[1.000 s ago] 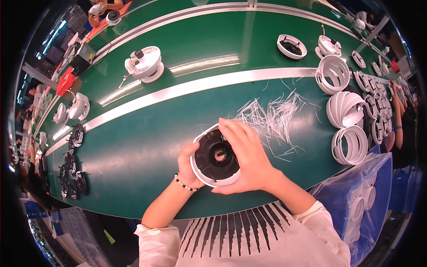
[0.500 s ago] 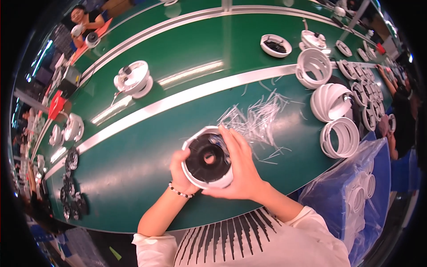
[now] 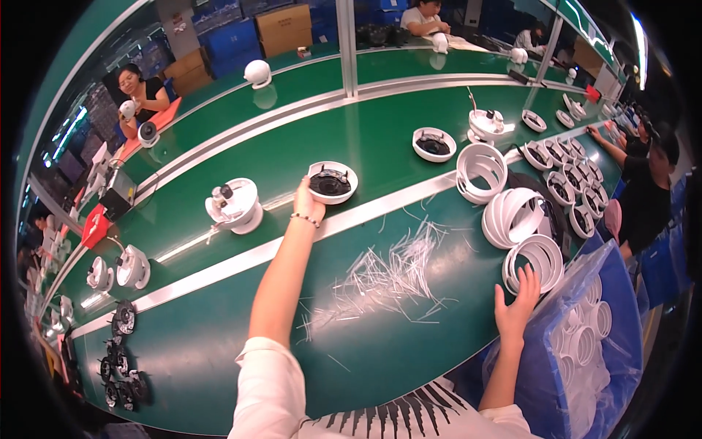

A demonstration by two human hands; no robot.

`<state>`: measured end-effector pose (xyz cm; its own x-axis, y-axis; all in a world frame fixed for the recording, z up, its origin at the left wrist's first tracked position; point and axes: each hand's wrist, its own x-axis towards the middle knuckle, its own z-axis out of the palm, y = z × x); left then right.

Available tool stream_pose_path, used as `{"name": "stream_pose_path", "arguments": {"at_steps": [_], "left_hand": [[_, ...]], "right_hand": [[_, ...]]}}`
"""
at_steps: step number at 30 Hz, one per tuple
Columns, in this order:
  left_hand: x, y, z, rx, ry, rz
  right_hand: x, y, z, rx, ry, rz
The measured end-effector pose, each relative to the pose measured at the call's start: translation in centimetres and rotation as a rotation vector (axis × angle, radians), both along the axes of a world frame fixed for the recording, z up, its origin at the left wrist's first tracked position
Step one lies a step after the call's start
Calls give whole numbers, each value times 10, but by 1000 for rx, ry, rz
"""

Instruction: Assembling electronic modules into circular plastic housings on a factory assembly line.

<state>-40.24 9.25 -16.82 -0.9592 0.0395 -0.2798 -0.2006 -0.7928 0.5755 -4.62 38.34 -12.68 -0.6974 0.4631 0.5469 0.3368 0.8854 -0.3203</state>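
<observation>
My left hand (image 3: 308, 201) reaches forward over the green belt and grips the left edge of a round white housing (image 3: 349, 192) with a black insert (image 3: 329, 184) inside. Its fingers are partly hidden by the housing. At the right, my right hand (image 3: 516, 304) is open, fingers spread, at the near edge of a stack of white plastic rings (image 3: 540, 256). The fingertips overlap the stack in view; whether they touch it I cannot tell. Two more groups of white rings, one nearer (image 3: 504, 218) and one farther (image 3: 481, 172), stand behind that stack.
Thin clear strips (image 3: 395, 274) lie scattered on the green table. A white dome-shaped unit (image 3: 235, 208) and another black-lined housing (image 3: 433, 145) sit on the belt. Black parts (image 3: 121, 358) line the left end. A blue bin (image 3: 614, 322) lined with plastic holds white rings. Other people work around.
My left hand has carried the black-lined housing forward onto the belt side. My right hand has let go of it and moved right to the ring stack. The view has tilted up.
</observation>
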Motion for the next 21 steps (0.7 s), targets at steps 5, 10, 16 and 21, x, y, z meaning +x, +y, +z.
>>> {"name": "stream_pose_path", "arguments": {"at_steps": [5, 10, 16, 21], "left_hand": [[0, -21, -7, -73, 51, -106], [98, -76, 30, -439, 163, -136], [218, -216, 57, -737, 219, 29], [310, -396, 60, -2155, 94, 829]], "right_hand": [[-14, 26, -26, -4, -49, -98], [-23, 48, -28, -56, -18, -100], [-21, 78, -39, -49, -33, -212], [-23, 6, 35, 320, 397, -8]]}}
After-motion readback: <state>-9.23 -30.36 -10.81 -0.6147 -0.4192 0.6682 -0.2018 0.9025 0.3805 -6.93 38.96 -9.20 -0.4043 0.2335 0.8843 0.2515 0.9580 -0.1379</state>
